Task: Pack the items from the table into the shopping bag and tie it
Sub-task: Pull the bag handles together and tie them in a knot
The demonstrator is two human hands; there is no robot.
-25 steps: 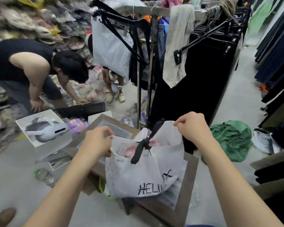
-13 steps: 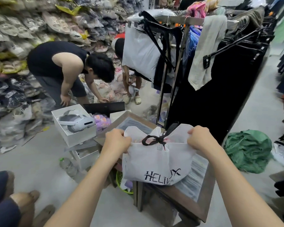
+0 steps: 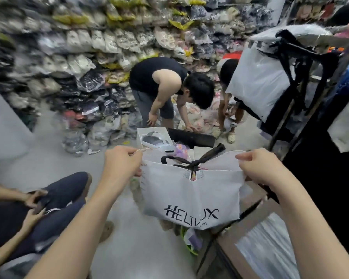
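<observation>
Both hands appear at mid-frame, each grasping one upper corner of the shopping bag (image 3: 189,194). Left hand (image 3: 122,164): fingers curled, pinching the bag's top edge at centre left. Right hand (image 3: 258,168): fingers curled round the opposite corner at centre right. The white bag is stretched flat between the two hands, its printed face towards the camera. It sits just left of the counter (image 3: 228,246), which occupies the lower right of the frame; whether the bag's bottom rests on anything cannot be told. Black handles (image 3: 192,165) are knotted together at the middle of the bag's mouth, with one loop to the left and one loose end pointing up and right. Something pink shows in the notch under the knot.

Writing: "HELILUX" in black angular capitals across the lower part of the bag, with ".vn" in small letters beneath. Small print along the bag's left edge is too blurred to read.

Background: an open white box (image 3: 151,135) holding a headset, just above the bag; a bending person in a black top (image 3: 155,77) at upper centre; stacked packaged goods (image 3: 89,47) across the upper left.
</observation>
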